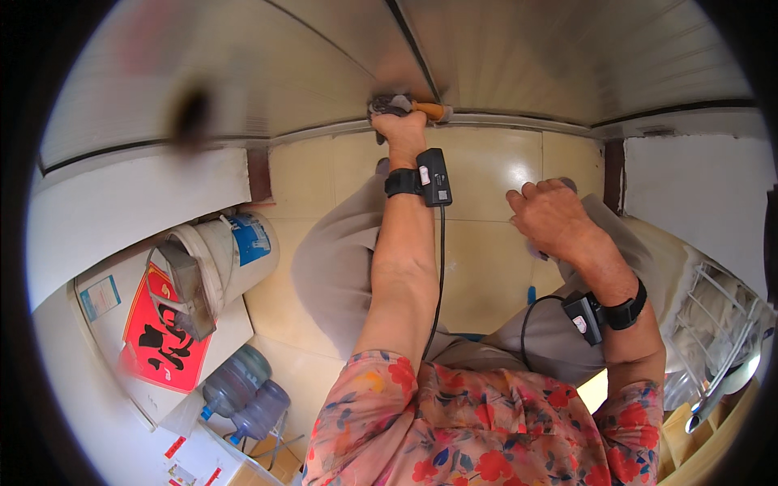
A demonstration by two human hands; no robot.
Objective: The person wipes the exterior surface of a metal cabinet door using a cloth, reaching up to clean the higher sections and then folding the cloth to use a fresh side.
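My left hand [400, 126] reaches forward to the foot of a glossy panel door [516, 67]. It grips a crumpled dark cloth [386, 106] against the metal bottom rail [516, 120]. An orange tapered object [430, 110] with a pale end sticks out to the right of these fingers; whether it is a tool handle I cannot tell. My right hand [550, 217] hangs over my right knee with its fingers curled down. Its palm is hidden, and nothing shows sticking out of it. Each wrist wears a strapped black box with a cable.
On the left, a white bucket [258, 246] lies on its side by a metal container [185, 291] and a red printed sheet [164, 340]. Large water bottles [237, 379] lie nearby. A wire rack [717, 322] with bags stands at right. Tiled floor [486, 267] spreads between my legs.
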